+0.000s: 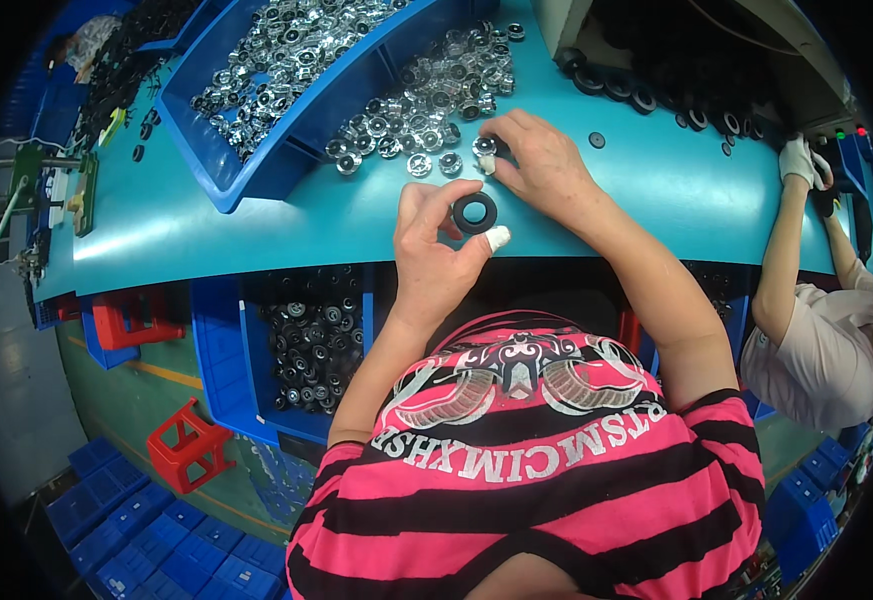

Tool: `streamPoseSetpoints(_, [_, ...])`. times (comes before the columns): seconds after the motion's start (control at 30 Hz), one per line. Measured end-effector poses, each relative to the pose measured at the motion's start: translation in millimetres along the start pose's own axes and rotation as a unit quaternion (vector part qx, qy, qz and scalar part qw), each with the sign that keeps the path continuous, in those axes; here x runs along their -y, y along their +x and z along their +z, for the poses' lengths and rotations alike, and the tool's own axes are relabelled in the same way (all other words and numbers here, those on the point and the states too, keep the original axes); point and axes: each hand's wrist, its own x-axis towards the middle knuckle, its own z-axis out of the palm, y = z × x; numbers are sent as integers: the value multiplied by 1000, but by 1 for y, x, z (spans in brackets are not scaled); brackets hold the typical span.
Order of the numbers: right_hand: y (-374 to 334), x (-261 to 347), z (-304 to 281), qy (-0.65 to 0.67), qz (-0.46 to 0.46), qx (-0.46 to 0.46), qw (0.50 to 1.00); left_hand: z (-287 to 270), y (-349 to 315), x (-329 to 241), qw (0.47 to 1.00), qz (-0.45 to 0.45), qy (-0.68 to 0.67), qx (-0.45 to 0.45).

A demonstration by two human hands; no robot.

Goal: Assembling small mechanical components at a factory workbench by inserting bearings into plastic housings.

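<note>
My left hand [436,245] grips a black rubber ring [475,213] between thumb and fingers, just above the near edge of the teal table. White tape wraps that thumb. A little farther off, my right hand [536,165] pinches a small chrome wheel hub [484,147] with a dark centre, its thumb also taped. Just left of it, loose chrome hubs [419,164] lie at the front of a spread pile [456,80]. The ring and the held hub are apart, the ring nearer to me.
A blue bin [246,190] full of chrome hubs stands at the back left. Black rings [643,99] lie at the back right, beside a co-worker's gloved hand [798,160]. Below the table, a blue crate [251,370] holds finished-looking black wheels [306,345]. A red stool [188,445] stands on the floor.
</note>
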Motion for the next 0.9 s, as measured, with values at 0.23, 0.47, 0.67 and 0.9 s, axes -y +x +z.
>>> streamPoseSetpoints(0.23, [-19,6,-28,178,130,45,974,2,1,-1,988,-43,-148,21])
streamPoseSetpoints(0.47, [-48,4,-38,466,225,27,855,0,6,10,830,-180,-515,114])
streamPoseSetpoints(0.67, [-53,16,-48,556,249,14,793,3,6,10,792,-177,-569,134])
streamPoseSetpoints(0.9, [-59,17,-48,560,242,18,792,7,5,9,807,-164,-553,128])
